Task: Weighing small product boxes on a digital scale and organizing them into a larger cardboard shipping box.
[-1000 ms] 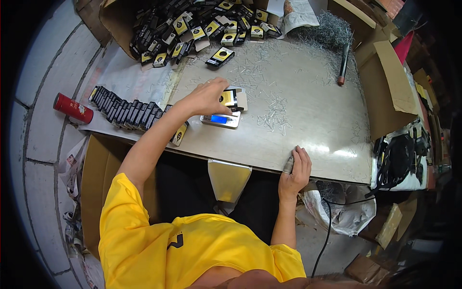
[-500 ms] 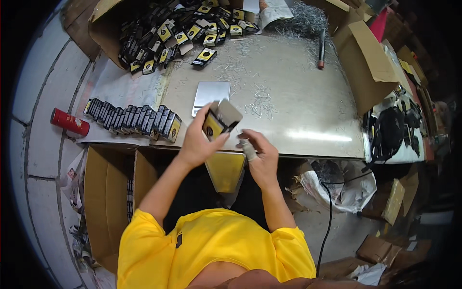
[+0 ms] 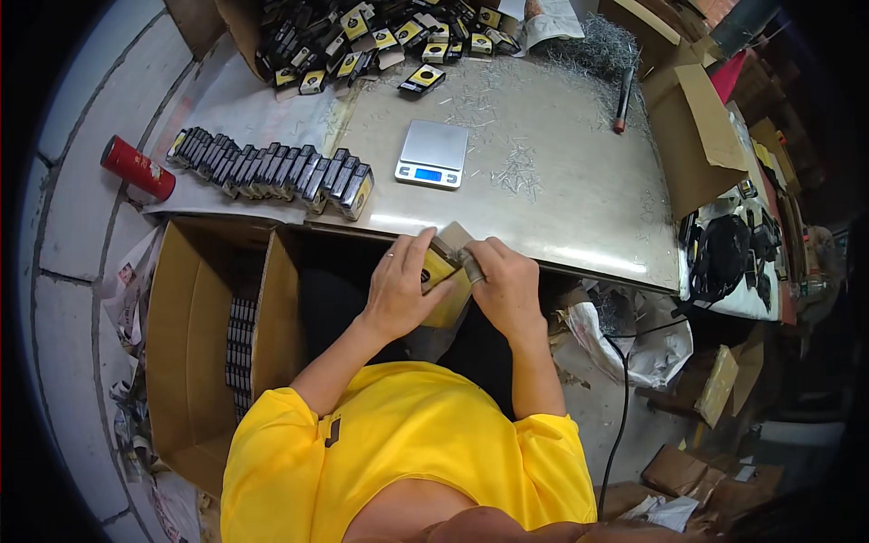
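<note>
The left hand [image 3: 403, 285] grasps a small box [image 3: 438, 270], which is held off the table [image 3: 579, 208], just beyond its near edge and above the person's lap. The box shows a yellow label face with a round dark mark; its lettering is too small to tell. The right hand [image 3: 509, 288], one digit wrapped in grey, has its fingers bent against the box's raised cardboard flap [image 3: 454, 237]; whether they pinch it, I cannot tell. On the table, a silver-topped scale [image 3: 433, 145] carries a lit blue display [image 3: 428, 174] between grey button markings. To its left stands a row of boxes [image 3: 262, 172], mostly dark edges with pale print, the nearest turning a yellow label outward. Beyond lies a heap of boxes [image 3: 362, 45] with the same black-and-yellow labelling, a single box [image 3: 422, 80] near it. A red canister [image 3: 138, 168] at far left bears pale decoration. The yellow shirt [image 3: 407, 434] has a dark printed mark on its chest.
</note>
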A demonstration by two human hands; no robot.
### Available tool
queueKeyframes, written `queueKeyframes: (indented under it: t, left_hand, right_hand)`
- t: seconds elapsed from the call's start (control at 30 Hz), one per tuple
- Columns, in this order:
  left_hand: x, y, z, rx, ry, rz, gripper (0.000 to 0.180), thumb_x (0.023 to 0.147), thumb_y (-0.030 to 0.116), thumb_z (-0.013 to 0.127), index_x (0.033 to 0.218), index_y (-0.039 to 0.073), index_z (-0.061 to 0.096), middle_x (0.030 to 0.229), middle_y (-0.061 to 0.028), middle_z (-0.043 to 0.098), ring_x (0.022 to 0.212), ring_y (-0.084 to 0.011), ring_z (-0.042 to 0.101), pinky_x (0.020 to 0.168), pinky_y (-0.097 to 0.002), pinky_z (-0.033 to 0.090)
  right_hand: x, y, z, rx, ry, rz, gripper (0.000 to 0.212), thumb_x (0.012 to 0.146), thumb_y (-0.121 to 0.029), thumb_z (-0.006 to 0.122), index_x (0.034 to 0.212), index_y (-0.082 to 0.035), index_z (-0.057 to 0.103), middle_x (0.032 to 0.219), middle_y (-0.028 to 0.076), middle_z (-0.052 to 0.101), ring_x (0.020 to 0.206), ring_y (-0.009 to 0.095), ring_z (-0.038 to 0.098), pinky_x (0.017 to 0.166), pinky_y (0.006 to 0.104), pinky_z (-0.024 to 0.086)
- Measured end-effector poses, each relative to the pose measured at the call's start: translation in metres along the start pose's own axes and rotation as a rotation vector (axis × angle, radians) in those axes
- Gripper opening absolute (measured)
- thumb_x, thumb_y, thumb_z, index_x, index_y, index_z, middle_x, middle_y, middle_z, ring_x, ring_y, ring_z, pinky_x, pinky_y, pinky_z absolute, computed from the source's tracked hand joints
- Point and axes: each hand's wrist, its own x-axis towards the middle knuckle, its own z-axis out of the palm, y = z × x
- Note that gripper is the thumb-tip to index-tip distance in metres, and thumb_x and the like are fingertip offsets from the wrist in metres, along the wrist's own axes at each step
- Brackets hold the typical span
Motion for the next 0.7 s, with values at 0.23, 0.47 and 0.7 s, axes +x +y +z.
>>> queueKeyframes:
  t: [0.23,0.47,0.7]
  left_hand:
    - [-0.039,-0.003,0.009,-0.790,-0.062,-0.332,0.049,0.094,0.011,0.058,0.138,-0.001,0.040,0.116,-0.0147,0.054,0.105,-0.0233,0.058,0.087,-0.0294,0.047]
    - [-0.037,0.000,-0.002,-0.385,0.159,0.261,0.063,0.076,0.015,0.081,0.129,0.003,0.049,0.095,-0.0149,0.058,0.085,-0.0274,0.065,0.069,-0.0280,0.053]
    - [-0.046,-0.020,-0.006,-0.245,0.049,0.175,0.052,0.071,0.017,0.085,0.111,0.003,0.054,0.089,-0.0137,0.061,0.074,-0.0286,0.064,0.067,-0.0299,0.053]
  right_hand:
    - [0.005,-0.006,-0.013,0.240,-0.102,0.101,0.023,0.088,-0.009,0.063,0.110,-0.009,0.066,0.086,0.007,0.065,0.074,0.021,0.066,0.066,0.0284,0.050]
    - [-0.022,-0.023,0.039,1.592,-0.139,0.497,0.063,0.099,-0.049,0.040,0.132,0.004,0.051,0.118,0.020,0.063,0.106,0.024,0.063,0.094,0.0337,0.049]
    - [-0.030,-0.025,0.049,1.341,-0.129,0.580,0.032,0.090,-0.012,0.062,0.117,0.005,0.061,0.104,0.012,0.069,0.091,0.015,0.065,0.079,0.0247,0.053]
